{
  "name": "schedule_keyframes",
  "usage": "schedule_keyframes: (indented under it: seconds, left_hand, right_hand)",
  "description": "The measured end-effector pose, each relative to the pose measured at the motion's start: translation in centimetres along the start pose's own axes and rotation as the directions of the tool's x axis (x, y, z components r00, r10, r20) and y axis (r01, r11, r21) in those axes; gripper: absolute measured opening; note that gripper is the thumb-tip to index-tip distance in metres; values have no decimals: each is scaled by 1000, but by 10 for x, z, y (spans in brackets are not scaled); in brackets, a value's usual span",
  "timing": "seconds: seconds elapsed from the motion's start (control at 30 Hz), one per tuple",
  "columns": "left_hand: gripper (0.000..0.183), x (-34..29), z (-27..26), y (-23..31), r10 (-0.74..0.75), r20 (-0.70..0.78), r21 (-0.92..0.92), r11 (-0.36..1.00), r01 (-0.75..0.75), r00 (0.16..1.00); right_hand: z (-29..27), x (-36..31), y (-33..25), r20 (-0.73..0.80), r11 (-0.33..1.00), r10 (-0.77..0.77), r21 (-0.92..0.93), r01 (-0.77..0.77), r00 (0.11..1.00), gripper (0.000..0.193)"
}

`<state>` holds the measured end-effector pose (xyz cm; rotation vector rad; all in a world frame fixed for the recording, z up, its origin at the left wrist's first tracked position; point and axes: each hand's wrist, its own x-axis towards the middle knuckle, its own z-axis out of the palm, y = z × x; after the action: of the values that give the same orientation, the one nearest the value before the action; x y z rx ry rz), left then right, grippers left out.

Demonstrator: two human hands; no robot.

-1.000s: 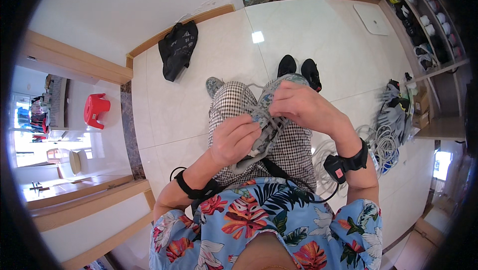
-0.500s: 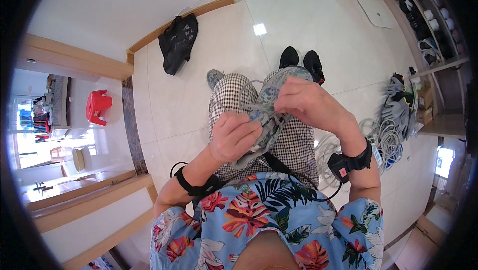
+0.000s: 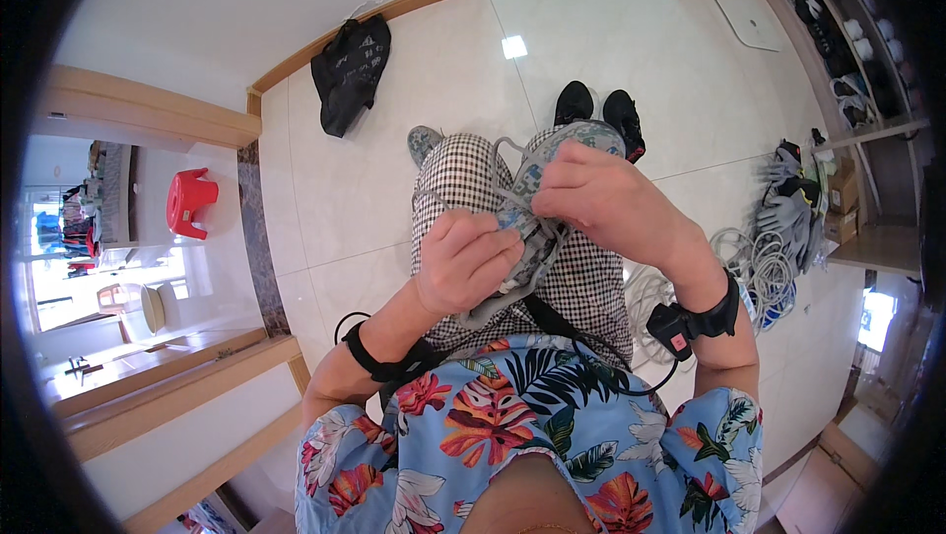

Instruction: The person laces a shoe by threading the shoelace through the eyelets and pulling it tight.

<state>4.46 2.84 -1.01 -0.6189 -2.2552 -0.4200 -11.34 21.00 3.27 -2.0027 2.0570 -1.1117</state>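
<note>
Black bag (image 3: pixel 352 79): slumped, upper left.
Red stool (image 3: pixel 192 203): middle left.
Black shoes (image 3: pixel 574 103): a pair, upper centre.
Cable coils (image 3: pixel 761 276): right, below grey gloves (image 3: pixel 785 217).
Shelves (image 3: pixel 887 129): upper right, dim, apparently holding footwear (image 3: pixel 849 93).

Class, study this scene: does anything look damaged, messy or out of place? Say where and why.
The white wall looks flaky above the skirting near the black bag, unlike its smoother surface elsewhere. At right, pale cord lies in loose coils on the floor near gray gloves, looking untidy.
</note>
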Motion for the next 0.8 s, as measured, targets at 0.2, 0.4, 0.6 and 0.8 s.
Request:
schedule_keyframes:
  seconds: [0.2, 0.4, 0.6, 0.8]
  left_hand:
    - [28, 0, 1, -2, -7, 9, -20, 1000, 7, 1000]
    - [21, 3, 1, -2, -54, 11, -32, 998, 54, 998]
    - [25, 0, 4, -11, -257, 26, -109, 960, 258, 966]
    - [32, 6, 0, -12, -449, 100, -194, 866, 460, 888]
  right_hand:
    - [-6, 11, -13, 120, 981, -32, -187, 54, 992, 10]
    - [0, 29, -31, 250, 926, -78, -342, 163, 965, 5]
    - [16, 27, -2, 250, 978, -17, -197, 68, 968, 10]
    - [17, 8, 4, -40, 949, 283, 156, -273, 958, 34]
